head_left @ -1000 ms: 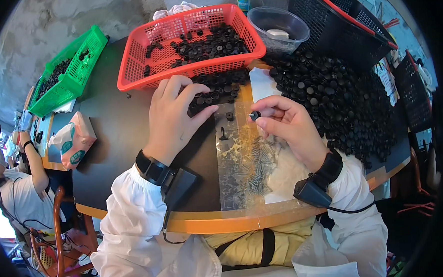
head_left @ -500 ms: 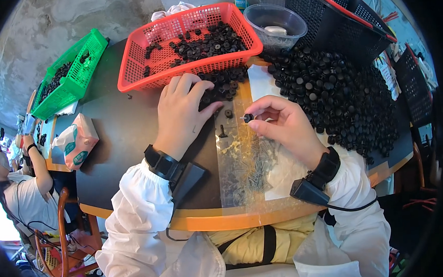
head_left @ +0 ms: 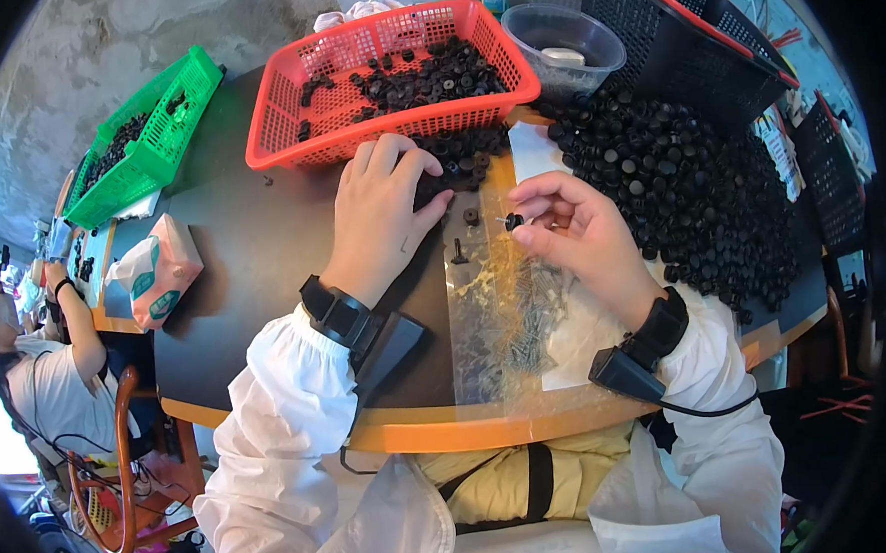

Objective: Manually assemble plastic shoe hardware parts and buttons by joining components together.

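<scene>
My right hand (head_left: 587, 244) pinches a small black knob (head_left: 513, 222) between thumb and forefinger. A thin silver pin, like a screw, sticks out of the knob to the left. My left hand (head_left: 382, 215) rests at a heap of small black round pieces (head_left: 472, 155) in front of the red basket (head_left: 395, 129). Its fingers are bent, with thumb and forefinger apart and no piece visible between them. Between my hands lie a loose black ring-shaped piece (head_left: 472, 217) and a black piece with a stem (head_left: 459, 252). Silver screws (head_left: 526, 332) are scattered nearer to me.
Many black caps (head_left: 679, 184) are piled at the right, below a black basket (head_left: 697, 53). A clear plastic tub (head_left: 564, 55) stands beside the red basket. At the left are a tissue pack (head_left: 165, 271), a green basket (head_left: 145, 142) and a seated person (head_left: 58, 387).
The view has shifted slightly, so the table things appear a little farther right. Both hands keep nearly the same pose; the right still holds the knob.
</scene>
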Demonstrator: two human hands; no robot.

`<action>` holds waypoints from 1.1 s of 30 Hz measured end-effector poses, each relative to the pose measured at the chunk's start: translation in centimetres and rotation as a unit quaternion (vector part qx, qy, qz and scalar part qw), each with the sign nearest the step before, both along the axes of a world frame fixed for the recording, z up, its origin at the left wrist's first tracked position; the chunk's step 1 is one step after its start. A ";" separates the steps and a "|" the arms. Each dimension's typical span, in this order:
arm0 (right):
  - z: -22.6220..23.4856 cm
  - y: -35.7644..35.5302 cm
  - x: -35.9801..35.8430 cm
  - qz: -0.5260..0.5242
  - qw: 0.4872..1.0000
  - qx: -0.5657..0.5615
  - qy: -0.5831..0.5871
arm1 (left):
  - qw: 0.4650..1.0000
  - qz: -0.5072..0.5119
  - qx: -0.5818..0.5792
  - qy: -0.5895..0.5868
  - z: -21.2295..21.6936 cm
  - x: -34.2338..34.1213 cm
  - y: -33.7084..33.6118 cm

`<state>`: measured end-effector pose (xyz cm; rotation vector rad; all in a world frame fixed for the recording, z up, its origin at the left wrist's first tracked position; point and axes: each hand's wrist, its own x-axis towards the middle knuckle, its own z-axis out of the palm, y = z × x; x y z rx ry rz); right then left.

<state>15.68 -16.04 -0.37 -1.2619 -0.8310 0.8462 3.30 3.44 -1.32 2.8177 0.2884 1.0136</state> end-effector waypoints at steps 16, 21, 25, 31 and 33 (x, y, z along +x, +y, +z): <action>0.3 -0.5 -0.2 -0.094 0.961 0.070 -0.251 | 0.940 -0.203 -0.266 -0.059 1.6 -1.4 -4.7; 0.6 -0.6 -0.4 -0.082 0.961 0.057 -0.257 | 0.943 -0.205 -0.253 -0.074 1.2 -1.6 -4.2; 0.7 -0.6 -0.4 -0.083 0.960 0.059 -0.259 | 0.947 -0.221 -0.224 -0.069 1.5 -1.5 -4.2; 0.7 -0.6 -0.5 -0.083 0.962 0.062 -0.251 | 0.953 -0.197 -0.224 -0.061 1.6 -1.6 -4.3; 0.7 -0.6 -0.4 -0.083 0.963 0.059 -0.249 | 0.951 -0.196 -0.229 -0.064 1.5 -1.6 -4.3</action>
